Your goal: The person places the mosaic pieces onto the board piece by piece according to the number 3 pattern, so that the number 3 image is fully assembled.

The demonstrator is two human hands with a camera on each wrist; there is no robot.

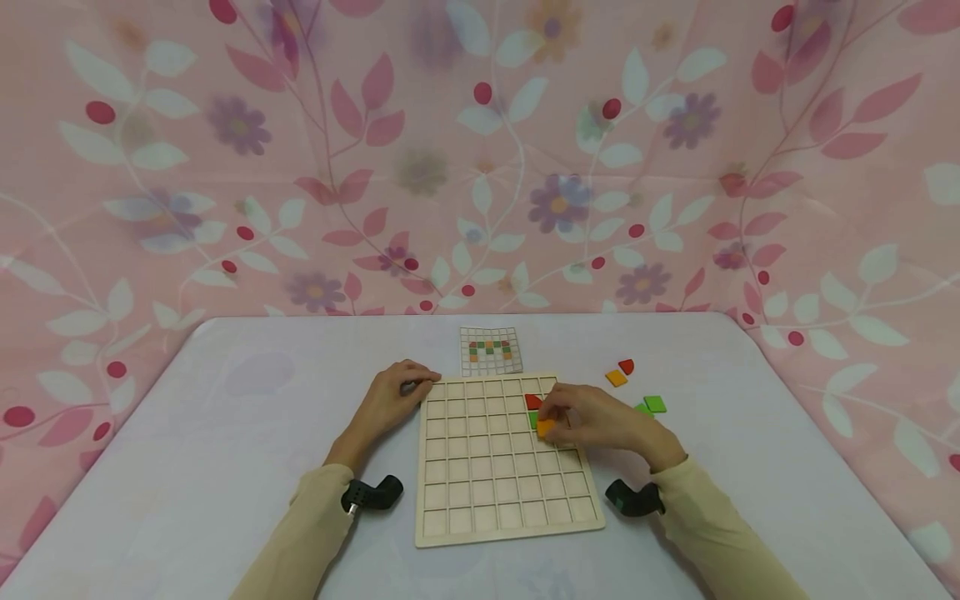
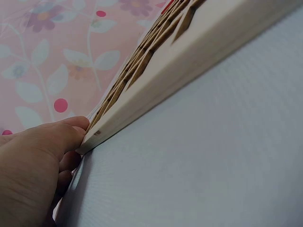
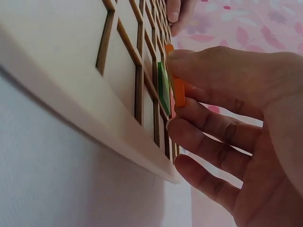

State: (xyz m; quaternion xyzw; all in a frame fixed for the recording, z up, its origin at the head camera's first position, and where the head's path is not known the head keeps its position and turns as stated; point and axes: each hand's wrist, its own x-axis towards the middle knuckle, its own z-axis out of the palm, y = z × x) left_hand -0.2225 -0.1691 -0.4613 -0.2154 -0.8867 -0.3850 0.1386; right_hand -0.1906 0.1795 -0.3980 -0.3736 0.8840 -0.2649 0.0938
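A square wooden grid board (image 1: 487,458) lies on the table. My right hand (image 1: 600,412) pinches an orange square tile (image 1: 545,428) between thumb and fingers, over the board's right part; in the right wrist view the orange tile (image 3: 178,87) stands tilted close to the grid. Just beyond it, a red tile (image 1: 533,402) and a green tile (image 1: 534,419) sit in neighbouring cells, partly hidden by the fingers. At the board's far left corner, my left hand (image 1: 392,396) holds the edge; the left wrist view shows the thumb and forefinger against that corner of the board (image 2: 142,94).
Behind the board lies a pattern card (image 1: 491,351) with a coloured grid. To the right are loose tiles: an orange square (image 1: 616,378), a red rounded piece (image 1: 626,367) and green ones (image 1: 655,404), one partly behind the right hand. A floral curtain (image 1: 480,167) hangs behind the table.
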